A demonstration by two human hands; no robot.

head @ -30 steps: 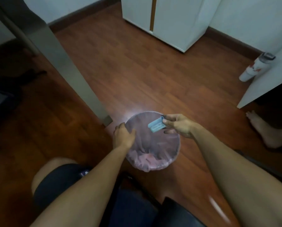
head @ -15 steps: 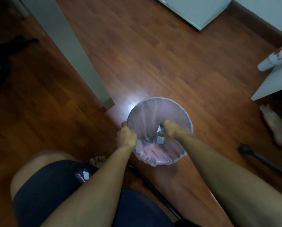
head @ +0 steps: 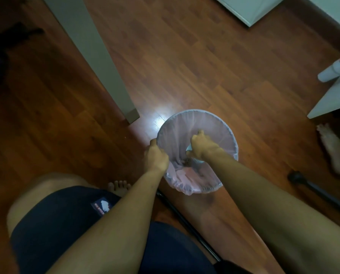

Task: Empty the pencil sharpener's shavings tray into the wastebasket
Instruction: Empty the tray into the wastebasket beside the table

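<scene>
Over the floor beside the table leg (head: 98, 62), the left hand (head: 156, 156) is clutching the wastebasket (head: 214, 119) rim to steady it, while the right hand (head: 201, 147) is pinching the pale-blue shavings tray (head: 189, 148) deep inside the liner, presumably so shavings fall in.

Right hand (head: 201, 146) is hiding most of the shavings tray (head: 189, 148) inside the wastebasket (head: 232, 139); grip unclear. White bottle (head: 335, 69) is getting cropped at the right edge.

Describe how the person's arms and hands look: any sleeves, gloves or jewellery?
Both arms are bare up to the picture's edge, no sleeves in view. The left hand and right hand show no gloves, rings, or watch. The person wears dark shorts with a small logo patch.
</scene>
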